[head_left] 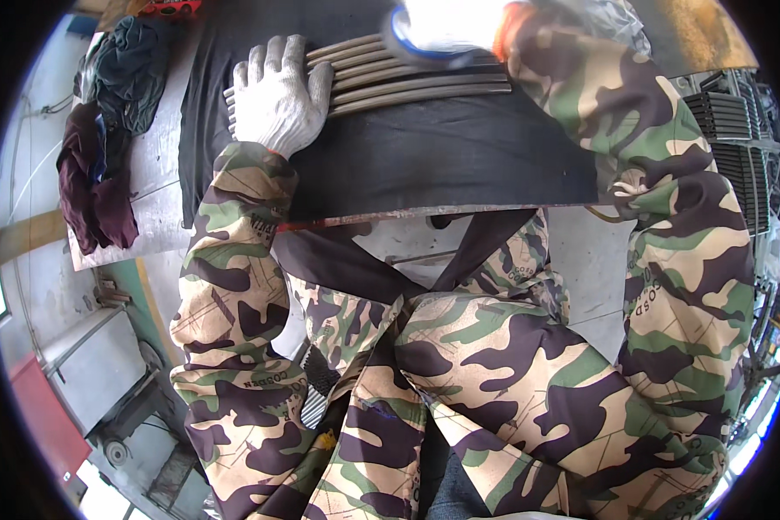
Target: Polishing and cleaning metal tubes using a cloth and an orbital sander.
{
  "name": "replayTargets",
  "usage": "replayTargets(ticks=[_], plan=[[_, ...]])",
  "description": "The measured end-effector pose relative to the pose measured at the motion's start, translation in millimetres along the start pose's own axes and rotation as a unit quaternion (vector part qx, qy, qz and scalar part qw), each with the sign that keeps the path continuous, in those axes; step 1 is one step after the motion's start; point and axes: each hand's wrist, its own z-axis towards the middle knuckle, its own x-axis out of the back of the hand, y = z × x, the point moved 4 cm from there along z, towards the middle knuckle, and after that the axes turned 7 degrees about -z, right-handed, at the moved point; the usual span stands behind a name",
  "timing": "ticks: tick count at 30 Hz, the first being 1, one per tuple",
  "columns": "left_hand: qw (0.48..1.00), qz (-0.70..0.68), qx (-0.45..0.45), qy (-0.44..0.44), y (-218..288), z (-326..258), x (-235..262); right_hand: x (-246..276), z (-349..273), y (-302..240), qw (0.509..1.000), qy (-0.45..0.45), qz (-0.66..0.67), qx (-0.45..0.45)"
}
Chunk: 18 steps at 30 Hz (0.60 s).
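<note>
My left hand (277, 95), in a white knit glove, lies flat with fingers stretched over the left ends of several long grey metal rods (433, 82). The rods lie side by side on a black mat (459, 156) covering the bench. My right hand (446, 24), also gloved in white, is at the top edge over the rods' middle and is washed out by glare. A dark, blue-edged round shape (412, 52) shows under it; what it is and whether the hand grips it cannot be made out. Both sleeves are camouflage.
A heap of dark green and maroon cloth (104, 139) lies on the grey bench surface (156, 173) left of the mat. Stacks of dark ribbed metal parts (737, 130) stand at the right. My camouflage-clad legs (459, 373) fill the lower middle.
</note>
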Motion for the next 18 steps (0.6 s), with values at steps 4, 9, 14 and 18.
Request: replayTargets(ticks=[4,9,14,18], plan=[[1.0,0.017,0.003,0.004,2,0,2,21,-27,-26,0.998,-0.036,0.044,0.03],[0.999,0.042,-0.007,-0.026,-15,1,1,11,11,-20,0.999,-0.037,0.006,0.011],[1.0,0.025,0.017,-0.005,-9,2,-5,15,-19,-20,0.998,-0.009,0.038,0.042],[0.999,0.028,0.009,-0.029,-9,4,-9,11,-20,-13,0.999,-0.029,0.026,0.032]])
